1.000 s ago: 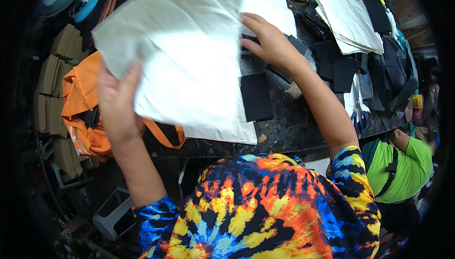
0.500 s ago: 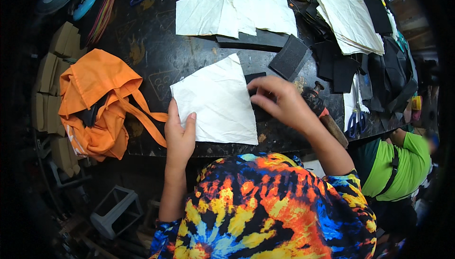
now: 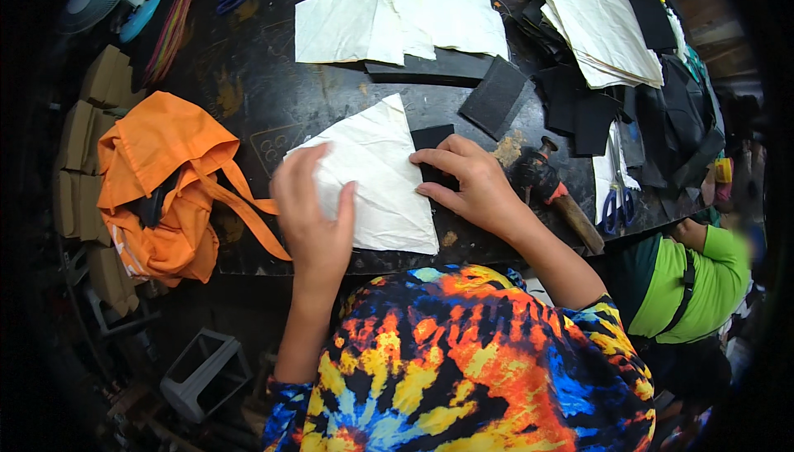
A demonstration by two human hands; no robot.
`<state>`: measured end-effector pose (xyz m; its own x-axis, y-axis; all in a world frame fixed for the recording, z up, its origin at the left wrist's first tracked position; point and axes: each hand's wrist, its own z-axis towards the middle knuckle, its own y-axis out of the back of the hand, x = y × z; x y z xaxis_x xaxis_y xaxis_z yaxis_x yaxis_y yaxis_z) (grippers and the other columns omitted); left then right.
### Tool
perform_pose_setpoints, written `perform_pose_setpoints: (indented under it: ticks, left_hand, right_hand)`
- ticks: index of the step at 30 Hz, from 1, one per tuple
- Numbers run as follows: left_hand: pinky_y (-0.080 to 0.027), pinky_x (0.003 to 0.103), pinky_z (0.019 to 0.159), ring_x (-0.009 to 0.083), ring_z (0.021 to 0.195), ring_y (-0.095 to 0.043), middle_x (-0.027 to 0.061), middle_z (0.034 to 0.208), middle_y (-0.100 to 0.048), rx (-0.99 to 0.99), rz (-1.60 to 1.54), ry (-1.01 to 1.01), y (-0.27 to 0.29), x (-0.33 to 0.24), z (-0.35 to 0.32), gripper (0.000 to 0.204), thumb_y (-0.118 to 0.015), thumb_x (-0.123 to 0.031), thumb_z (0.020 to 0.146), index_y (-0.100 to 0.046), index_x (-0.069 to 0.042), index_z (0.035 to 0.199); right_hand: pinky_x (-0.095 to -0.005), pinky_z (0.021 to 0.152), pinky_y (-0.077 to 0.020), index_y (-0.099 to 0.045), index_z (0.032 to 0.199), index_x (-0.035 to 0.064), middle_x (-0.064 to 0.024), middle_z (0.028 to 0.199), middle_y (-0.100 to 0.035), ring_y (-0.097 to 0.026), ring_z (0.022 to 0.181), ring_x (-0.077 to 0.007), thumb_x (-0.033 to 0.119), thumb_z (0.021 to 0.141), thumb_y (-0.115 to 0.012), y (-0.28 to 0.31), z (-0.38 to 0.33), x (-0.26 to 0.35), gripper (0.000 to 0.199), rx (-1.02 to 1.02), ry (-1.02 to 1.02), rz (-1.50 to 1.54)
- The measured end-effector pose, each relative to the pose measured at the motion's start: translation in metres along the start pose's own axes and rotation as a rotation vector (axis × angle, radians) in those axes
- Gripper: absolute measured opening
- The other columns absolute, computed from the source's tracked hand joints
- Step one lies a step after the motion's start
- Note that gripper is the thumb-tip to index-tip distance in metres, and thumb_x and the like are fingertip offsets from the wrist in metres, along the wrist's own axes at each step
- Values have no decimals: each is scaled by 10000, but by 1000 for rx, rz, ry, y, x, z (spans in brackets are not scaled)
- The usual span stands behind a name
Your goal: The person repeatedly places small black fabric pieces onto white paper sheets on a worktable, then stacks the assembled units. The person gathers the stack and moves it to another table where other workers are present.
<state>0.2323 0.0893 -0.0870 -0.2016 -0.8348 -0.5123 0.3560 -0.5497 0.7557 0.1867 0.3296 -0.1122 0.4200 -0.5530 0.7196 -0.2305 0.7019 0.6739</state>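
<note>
A white, creased four-sided sheet [image 3: 380, 171], cloth or paper, lies on the dark table [image 3: 331, 88] in front of me. Over its left side is my left hand [image 3: 316, 204], slightly blurred, thumb and fingers spread. My right hand [image 3: 463, 175] rests at the sheet's right edge, thumb and forefinger apart with their tips at that edge. A black piece [image 3: 433, 135] sticks out from beside or under the sheet, partly hidden by the right hand.
Left is an orange cloth bag [image 3: 165, 187]. More white sheets [image 3: 397, 18] and a black flat piece [image 3: 496, 96] lie farther back. At right are a hammer [image 3: 571, 212], blue-handled scissors [image 3: 616, 208], a white stack [image 3: 600, 26] and black scraps [image 3: 670, 113]. A person in green [image 3: 686, 286] sits nearby.
My left hand has come off its hold on the sheet's left edge and spread over it. The right hand has moved slightly down and left to the right edge. The view has shifted slightly.
</note>
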Motion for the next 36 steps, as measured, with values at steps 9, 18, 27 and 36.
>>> perform_pose_setpoints:
  ticks: [9, 18, 27, 36]
  left_hand:
    - [-584, 371, 912, 304, 1026, -685, 144, 1517, -480, 644, -410, 36, -33, -10, 39, 929, -879, -64, 713, -437, -58, 1530]
    - [-581, 364, 892, 281, 956, -680, 180, 1622, -397, 733, -338, 73, -33, -6, 48, 1169, -943, -129, 613, -336, -69, 1611]
    - [-576, 340, 839, 232, 853, -647, 152, 1639, -405, 666, -370, 23, -40, 2, 43, 1287, -970, -197, 540, -314, -155, 1647]
    - [-579, 346, 835, 244, 895, -689, 198, 1615, -423, 702, -465, 95, -32, 10, 41, 1086, -861, -118, 697, -313, -104, 1634]
  right_hand:
    - [-340, 785, -566, -740, 1202, 85, -112, 972, -674, -700, 862, -219, 4, 896, -727, 71, 21, -24, 317, -65, -17, -128]
    - [-425, 792, -565, -650, 1341, 233, -122, 1015, -688, -717, 904, -312, 461, 858, -808, 100, 54, -55, 557, 175, -26, -566]
    - [-463, 728, -553, -684, 1072, 84, -160, 896, -716, -719, 849, -362, 504, 960, -682, 96, 49, -50, 435, 138, -94, -651]
    - [-248, 877, -523, -719, 1212, 4, -31, 1083, -674, -633, 1006, -98, -21, 932, -719, 80, -8, 9, 281, -119, -143, 505]
